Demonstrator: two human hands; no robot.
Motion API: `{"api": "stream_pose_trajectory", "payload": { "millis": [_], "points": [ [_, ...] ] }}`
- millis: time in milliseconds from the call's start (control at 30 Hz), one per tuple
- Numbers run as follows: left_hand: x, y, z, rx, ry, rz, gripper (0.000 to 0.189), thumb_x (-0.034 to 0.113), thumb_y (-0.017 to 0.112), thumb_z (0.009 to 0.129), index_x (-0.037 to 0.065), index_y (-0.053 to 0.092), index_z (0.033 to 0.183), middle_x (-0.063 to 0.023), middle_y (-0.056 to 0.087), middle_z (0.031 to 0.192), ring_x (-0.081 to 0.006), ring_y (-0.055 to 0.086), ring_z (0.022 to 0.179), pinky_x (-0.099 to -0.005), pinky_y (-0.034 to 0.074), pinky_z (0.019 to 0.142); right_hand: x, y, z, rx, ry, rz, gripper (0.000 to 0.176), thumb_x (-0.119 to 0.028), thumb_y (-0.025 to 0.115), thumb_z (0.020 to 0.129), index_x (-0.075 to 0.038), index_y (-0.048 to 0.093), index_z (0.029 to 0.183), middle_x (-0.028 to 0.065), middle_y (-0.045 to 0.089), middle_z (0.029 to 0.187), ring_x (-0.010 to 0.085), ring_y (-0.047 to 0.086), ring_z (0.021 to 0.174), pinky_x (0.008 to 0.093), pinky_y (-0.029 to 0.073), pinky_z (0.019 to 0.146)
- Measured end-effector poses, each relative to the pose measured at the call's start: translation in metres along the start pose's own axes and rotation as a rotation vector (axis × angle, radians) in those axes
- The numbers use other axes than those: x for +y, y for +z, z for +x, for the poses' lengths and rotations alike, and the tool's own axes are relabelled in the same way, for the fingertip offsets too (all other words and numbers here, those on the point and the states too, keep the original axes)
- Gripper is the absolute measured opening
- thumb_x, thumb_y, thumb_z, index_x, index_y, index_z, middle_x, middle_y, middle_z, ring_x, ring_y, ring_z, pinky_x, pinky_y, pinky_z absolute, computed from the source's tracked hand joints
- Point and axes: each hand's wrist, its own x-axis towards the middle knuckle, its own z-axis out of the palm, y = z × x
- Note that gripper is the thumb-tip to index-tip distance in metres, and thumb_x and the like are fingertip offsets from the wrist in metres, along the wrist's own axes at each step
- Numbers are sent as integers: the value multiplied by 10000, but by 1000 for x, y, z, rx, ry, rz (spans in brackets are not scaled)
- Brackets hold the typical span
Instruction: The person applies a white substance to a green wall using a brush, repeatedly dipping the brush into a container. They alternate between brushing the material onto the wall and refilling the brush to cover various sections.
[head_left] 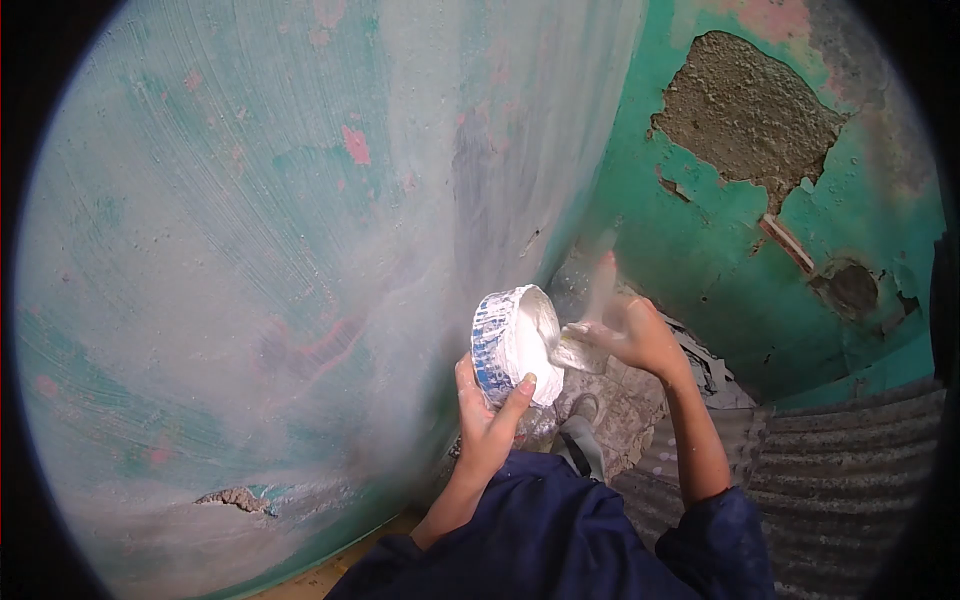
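My left hand (492, 405) grips a small round tub (492, 345) with blue print and white smears, tilted so that its mouth faces right. White paint (530, 350) coats the inside and the rim. In my right hand (635, 335) is a paintbrush (580, 354), its bristles whitened and right at the tub's rim. The brush's handle points up past my fingers and is smeared by motion. White marks show on the fingers of both hands.
A wall (300, 250) with streaky white over green stands close on the left. The green wall (680, 240) on the right has a broken patch of bare plaster (750, 115). Corrugated sheeting (840, 480) lies at lower right; a shoe (585, 407) stands on the stained floor (635, 405).
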Motion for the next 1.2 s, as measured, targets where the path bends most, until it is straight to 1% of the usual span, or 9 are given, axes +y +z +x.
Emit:
{"api": "stream_pose_trajectory", "payload": {
  "millis": [67, 167, 300, 333, 533, 800, 1033, 1100, 1200],
  "points": [
    [-3, 0, 3, 9, 17, 7, 596, 121, 724, 898, -42, 362, 1342, -133, 524, 1245, -161, 529, 1131, -321, 422, 1001, 13, 0, 0, -77, 141, 293, 345, -316, 749, 836, 18, 671, 794, 16, 565, 624, 114, 493, 587, 313, 408, 568],
    [-7, 2, 7, 30, 44, 15, 598, 109, 716, 900, -43, 352, 1350, -136, 518, 1256, -166, 523, 1141, -323, 410, 1013, 70, 27, -5, -88, 311, 601, 336, -323, 758, 862, -12, 678, 765, -52, 551, 661, 67, 465, 611, 272, 376, 555],
    [-13, 11, 18, 68, 68, -66, 604, 72, 690, 905, -44, 319, 1368, -146, 501, 1281, -181, 494, 1186, -344, 375, 1049, 103, 73, -26, 14, 467, 1296, 206, -214, 715, 918, -19, 694, 857, 20, 683, 822, 94, 594, 721, 261, 468, 653],
    [-17, 12, 21, 61, 66, -62, 604, 72, 690, 905, -44, 319, 1368, -146, 501, 1281, -181, 494, 1186, -344, 375, 1049, 100, 76, -31, -1, 566, 1382, 177, -172, 669, 943, -4, 681, 996, 87, 714, 962, 145, 669, 853, 294, 536, 771],
    [-38, 27, 19, 105, 31, -196, 611, -9, 617, 916, 6, 296, 1435, -168, 426, 1400, -241, 432, 1308, -407, 336, 1123, 104, 123, -53, 128, 485, 1963, 282, -178, 591, 983, -26, 582, 1220, 117, 664, 1170, 247, 667, 1055, 396, 544, 959],
    [-57, 62, 36, 177, -36, -168, 572, -4, 589, 919, 18, 303, 1414, -148, 419, 1399, -213, 418, 1298, -373, 307, 1118, 138, 62, 10, 563, 484, 2041, 248, -95, 566, 984, -7, 550, 1215, 122, 603, 1270, 252, 593, 1184, 411, 478, 1052],
    [-76, 103, 53, 389, -126, 75, 522, 152, 688, 911, 51, 395, 1332, -98, 537, 1211, -163, 532, 1034, -307, 465, 873, 187, -13, 134, 615, 393, 1719, 246, -160, 621, 966, -65, 511, 1165, 103, 566, 1203, 211, 596, 1109, 373, 508, 977],
    [-71, 122, 57, 442, -267, 95, 510, 138, 642, 915, 74, 370, 1341, -116, 504, 1260, -212, 541, 1117, -377, 510, 892, 174, -44, 183, 651, 390, 1647, 281, -196, 629, 965, -80, 508, 1192, 99, 562, 1204, 200, 593, 1095, 363, 522, 941],
    [-99, 128, 73, 422, -97, -27, 528, 92, 650, 892, 71, 371, 1339, -138, 513, 1252, -262, 554, 1124, -435, 497, 943, 177, -65, 269, 673, 157, 1685, 300, -196, 615, 973, -79, 494, 1221, 98, 575, 1180, 200, 596, 1079, 363, 531, 919]
  ]
}}
